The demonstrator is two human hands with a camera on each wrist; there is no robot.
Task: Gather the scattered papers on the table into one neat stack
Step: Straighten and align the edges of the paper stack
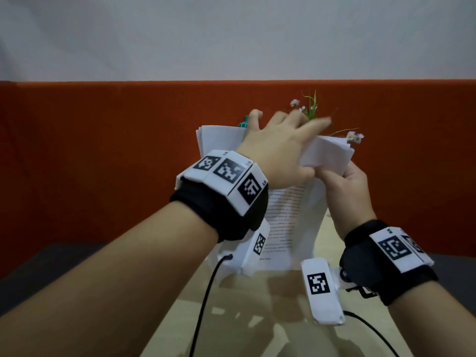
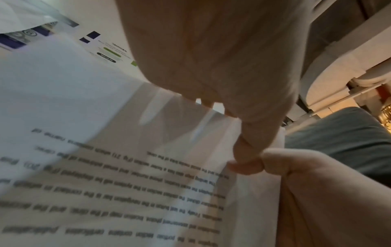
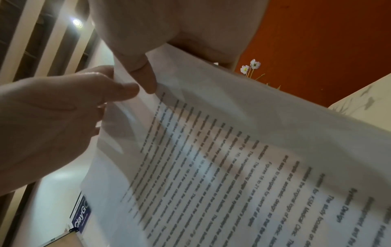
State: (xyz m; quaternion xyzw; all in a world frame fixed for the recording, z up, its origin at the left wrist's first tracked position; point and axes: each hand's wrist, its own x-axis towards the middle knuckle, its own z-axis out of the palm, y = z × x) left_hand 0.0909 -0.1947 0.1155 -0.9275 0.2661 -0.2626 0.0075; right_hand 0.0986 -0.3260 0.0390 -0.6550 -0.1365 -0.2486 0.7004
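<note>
Head view is showing us the bundle of white printed paper sheets [image 1: 286, 217] held up on edge above the pale wooden table [image 1: 257, 300], its lower edge hanging near or resting on the tabletop; we cannot tell which. We are judging the gathering as mostly done: no loose sheets are showing on the visible table, and what seems left is squaring the edges and laying the stack flat. The bundle is looking uneven, with top corners fanning apart at left and right and one side bending over. The front page is carrying lines of black text, and the wrist views are also showing a sheet with dark blue and green graphics behind it.

We are seeing our left hand [image 1: 278, 153] lying over the top of the bundle, fingers spread and reaching past the upper edge, thumb pressing the front page. Our right hand [image 1: 345, 186] is pinching the right edge of the sheets between thumb and curled fingers.

Behind the papers, a small plant with white flowers [image 1: 311, 109] is standing before an orange-red partition [image 1: 103, 150].
</note>
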